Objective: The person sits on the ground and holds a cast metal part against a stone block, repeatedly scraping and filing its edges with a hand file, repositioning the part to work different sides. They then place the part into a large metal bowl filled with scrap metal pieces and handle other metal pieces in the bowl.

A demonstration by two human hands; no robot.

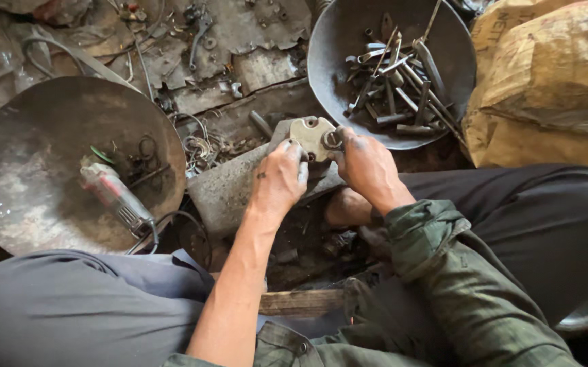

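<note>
My left hand (281, 178) grips the near edge of a small flat metal plate (309, 133) with holes in it. My right hand (365, 163) pinches a round ring-like fitting (332, 140) at the plate's right side. Both hands hold the plate over a grey stone block (229, 189) that lies between my knees. The fingers are grimy. The underside of the plate is hidden.
A dark metal bowl (338, 41) with several spanners and bolts sits behind on the right. On the left, a large shallow pan (28, 177) holds an angle grinder (113, 195) and its cable. Yellow sacks (552, 81) stand far right. Scrap and wires litter the ground.
</note>
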